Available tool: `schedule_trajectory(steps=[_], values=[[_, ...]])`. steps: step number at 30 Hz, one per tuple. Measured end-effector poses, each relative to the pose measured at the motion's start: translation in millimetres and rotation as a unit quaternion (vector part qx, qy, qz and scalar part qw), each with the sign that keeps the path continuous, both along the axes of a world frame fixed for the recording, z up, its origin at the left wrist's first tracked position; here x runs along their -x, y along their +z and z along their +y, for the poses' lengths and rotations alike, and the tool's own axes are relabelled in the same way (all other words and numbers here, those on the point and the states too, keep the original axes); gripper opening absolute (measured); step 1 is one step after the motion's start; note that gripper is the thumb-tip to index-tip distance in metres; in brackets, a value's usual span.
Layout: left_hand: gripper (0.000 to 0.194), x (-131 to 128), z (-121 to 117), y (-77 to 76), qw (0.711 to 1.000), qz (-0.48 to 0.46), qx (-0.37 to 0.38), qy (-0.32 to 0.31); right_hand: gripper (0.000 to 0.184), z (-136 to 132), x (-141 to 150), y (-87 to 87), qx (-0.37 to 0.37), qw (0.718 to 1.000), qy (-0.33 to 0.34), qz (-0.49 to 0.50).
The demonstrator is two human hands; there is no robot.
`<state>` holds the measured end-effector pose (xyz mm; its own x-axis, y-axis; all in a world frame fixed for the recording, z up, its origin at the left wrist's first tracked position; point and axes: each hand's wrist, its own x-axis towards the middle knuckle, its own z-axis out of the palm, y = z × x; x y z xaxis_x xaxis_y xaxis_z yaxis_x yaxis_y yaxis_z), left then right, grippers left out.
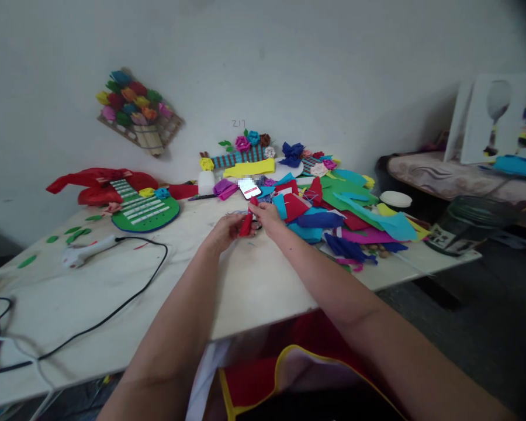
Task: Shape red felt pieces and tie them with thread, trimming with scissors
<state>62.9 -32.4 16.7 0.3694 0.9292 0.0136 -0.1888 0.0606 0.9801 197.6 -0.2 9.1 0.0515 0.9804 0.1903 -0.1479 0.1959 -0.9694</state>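
Observation:
A narrow piece of red crepe paper [246, 225] stands between my hands above the white table [263, 275]. My left hand [228, 228] has its fingers closed on the lower part of the paper. The fingers of my right hand [268, 216] pinch its upper end. Beside the paper, under my right hand, shows a dark ring [256, 224] that looks like a scissors handle; I cannot tell whether it is held. A lit phone [249, 189] lies just beyond my hands.
Coloured paper and felt scraps [319, 219] are heaped on the right, near a glass jar [460, 228]. At left lie a white glue gun [87, 251] with a black cord [146, 283] and a green guitar-shaped craft [146, 211]. Paper flowers [131, 102] hang on the wall.

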Motion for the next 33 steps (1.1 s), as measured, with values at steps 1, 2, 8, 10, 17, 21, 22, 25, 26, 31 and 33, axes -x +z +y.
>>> schedule_trajectory(steps=[1,2,8,10,17,21,22,25,26,31,33], values=[[0.03,0.5,0.0,-0.1,1.0,-0.001,0.003,-0.005,0.034,0.2,0.6,-0.5,-0.008,1.0,-0.004,-0.01],[0.03,1.1,0.1,-0.3,1.0,0.007,0.004,-0.008,0.034,0.3,1.2,-1.1,-0.015,1.0,-0.005,-0.02],[0.027,5.3,3.4,-3.4,0.998,0.059,-0.031,-0.009,0.034,1.2,-1.1,0.2,-0.009,0.998,0.007,-0.055],[0.028,5.9,3.5,-3.5,0.997,0.07,-0.042,-0.012,0.036,1.7,-4.5,1.5,-0.012,0.997,0.016,-0.076],[0.03,3.5,-0.5,-0.5,0.997,0.058,-0.023,-0.037,0.031,-1.9,-11.4,6.1,-0.004,0.995,0.09,-0.05],[0.031,5.9,0.5,-0.9,0.998,0.05,-0.033,-0.024,0.03,-6.3,-11.1,9.4,0.01,0.993,0.116,0.004],[0.032,6.9,1.0,-1.0,0.998,0.053,-0.04,-0.022,0.03,-7.1,-10.8,9.9,0.011,0.992,0.123,0.019],[0.035,8.9,2.1,0.0,0.994,0.078,-0.068,-0.019,0.03,-7.9,-9.4,9.9,0.028,0.986,0.148,0.07],[0.036,8.9,2.1,0.7,0.993,0.088,-0.082,-0.015,0.03,-7.6,-9.0,9.4,0.042,0.983,0.158,0.087],[0.038,3.6,0.2,3.4,0.982,0.122,-0.145,0.01,0.032,-5.1,-7.4,6.4,0.104,0.968,0.178,0.141],[0.038,1.0,-0.6,3.1,0.981,0.123,-0.148,0.017,0.031,-5.4,-6.4,6.5,0.088,0.972,0.163,0.147]])
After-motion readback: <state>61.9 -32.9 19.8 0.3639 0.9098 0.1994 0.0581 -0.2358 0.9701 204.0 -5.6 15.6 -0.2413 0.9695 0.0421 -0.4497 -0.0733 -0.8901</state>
